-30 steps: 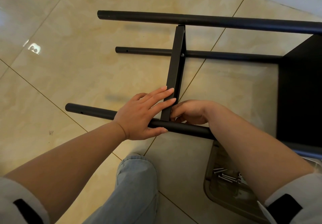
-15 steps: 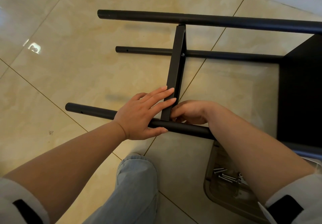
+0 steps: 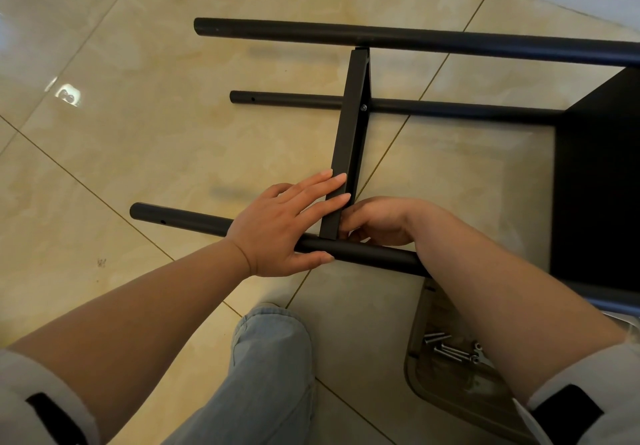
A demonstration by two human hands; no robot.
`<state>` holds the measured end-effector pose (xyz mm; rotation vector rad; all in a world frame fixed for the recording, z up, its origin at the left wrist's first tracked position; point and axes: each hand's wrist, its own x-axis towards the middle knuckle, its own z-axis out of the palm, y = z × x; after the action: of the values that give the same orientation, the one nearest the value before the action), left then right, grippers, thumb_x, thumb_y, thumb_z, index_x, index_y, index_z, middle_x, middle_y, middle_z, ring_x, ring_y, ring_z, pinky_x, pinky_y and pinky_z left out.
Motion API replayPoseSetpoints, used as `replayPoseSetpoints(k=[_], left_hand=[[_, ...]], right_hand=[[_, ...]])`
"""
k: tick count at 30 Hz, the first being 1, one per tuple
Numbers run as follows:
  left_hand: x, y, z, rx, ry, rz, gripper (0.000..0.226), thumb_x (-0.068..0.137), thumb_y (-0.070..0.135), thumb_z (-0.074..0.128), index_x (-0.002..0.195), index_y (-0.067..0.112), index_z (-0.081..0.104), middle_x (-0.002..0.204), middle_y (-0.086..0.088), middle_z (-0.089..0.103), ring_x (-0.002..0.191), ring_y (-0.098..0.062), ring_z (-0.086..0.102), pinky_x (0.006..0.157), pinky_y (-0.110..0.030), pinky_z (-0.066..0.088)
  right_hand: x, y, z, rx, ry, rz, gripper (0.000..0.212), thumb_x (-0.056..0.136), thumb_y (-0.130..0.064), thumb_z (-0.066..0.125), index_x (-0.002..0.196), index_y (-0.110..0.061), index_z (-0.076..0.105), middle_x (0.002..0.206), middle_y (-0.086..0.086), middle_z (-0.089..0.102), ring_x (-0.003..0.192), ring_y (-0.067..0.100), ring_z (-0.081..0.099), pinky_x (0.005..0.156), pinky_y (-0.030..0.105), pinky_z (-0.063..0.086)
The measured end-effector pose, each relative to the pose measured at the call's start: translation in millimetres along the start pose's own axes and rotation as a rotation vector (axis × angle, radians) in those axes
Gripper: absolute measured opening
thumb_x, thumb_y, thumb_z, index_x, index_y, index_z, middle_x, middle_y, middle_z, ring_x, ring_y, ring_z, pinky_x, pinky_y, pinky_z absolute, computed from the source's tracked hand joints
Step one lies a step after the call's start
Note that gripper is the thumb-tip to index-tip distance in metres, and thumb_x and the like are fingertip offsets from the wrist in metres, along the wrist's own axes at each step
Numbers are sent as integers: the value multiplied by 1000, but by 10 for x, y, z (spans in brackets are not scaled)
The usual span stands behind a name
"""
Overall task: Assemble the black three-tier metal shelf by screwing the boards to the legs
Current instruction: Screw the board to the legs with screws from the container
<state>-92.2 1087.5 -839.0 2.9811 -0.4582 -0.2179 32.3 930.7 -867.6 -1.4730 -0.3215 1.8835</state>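
The black shelf lies on its side on the tiled floor. Its middle board [image 3: 349,125] stands edge-on between the near leg [image 3: 180,217] and the far leg [image 3: 346,34]. A screw [image 3: 363,108] shows on the board where it meets a third leg [image 3: 294,102]. My left hand [image 3: 277,229] presses straight fingers on the board's near end, thumb along the near leg. My right hand [image 3: 381,222] is curled at the joint of board and near leg. Its fingertips are hidden behind the board.
Another black board [image 3: 599,174] fills the right side. A clear plastic tray [image 3: 450,406] with several loose screws [image 3: 450,351] sits on the floor under my right forearm. My jeans-clad knee [image 3: 270,358] is at the bottom centre. A white baseboard runs along the top right.
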Motion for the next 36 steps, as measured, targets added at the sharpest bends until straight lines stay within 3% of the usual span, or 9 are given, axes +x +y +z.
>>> replayPoseSetpoints(k=[3, 8, 25, 36], left_hand=[[1, -1, -2, 4, -1, 1, 74, 88, 66, 31, 147, 23, 21, 157, -1, 16, 144, -17, 14, 105, -37, 32], [-2, -2, -2, 1, -3, 4, 74, 88, 66, 31, 147, 23, 21, 157, 0, 15, 144, -17, 13, 105, -37, 31], [8, -1, -9, -5, 3, 6, 74, 89, 67, 27, 147, 22, 21, 157, -2, 17, 143, -18, 15, 105, -39, 33], [-1, -2, -6, -11, 2, 11, 75, 88, 65, 31, 148, 21, 20, 157, -3, 16, 144, -18, 15, 106, -39, 34]], right_hand=[[-3, -3, 5, 8, 4, -8, 18, 93, -9, 50, 106, -13, 61, 110, 10, 60, 96, 19, 56, 84, 31, 47], [5, 7, 0, 1, 8, 6, 25, 93, -11, 51, 116, -8, 59, 116, 14, 59, 98, 21, 56, 86, 33, 47], [12, 0, 2, 19, 41, -12, 14, 93, -8, 51, 97, -14, 64, 96, 5, 65, 91, 17, 60, 86, 32, 48], [29, 5, 9, 22, 30, -2, 14, 92, -8, 52, 100, -13, 63, 106, 10, 64, 96, 20, 60, 86, 34, 49]])
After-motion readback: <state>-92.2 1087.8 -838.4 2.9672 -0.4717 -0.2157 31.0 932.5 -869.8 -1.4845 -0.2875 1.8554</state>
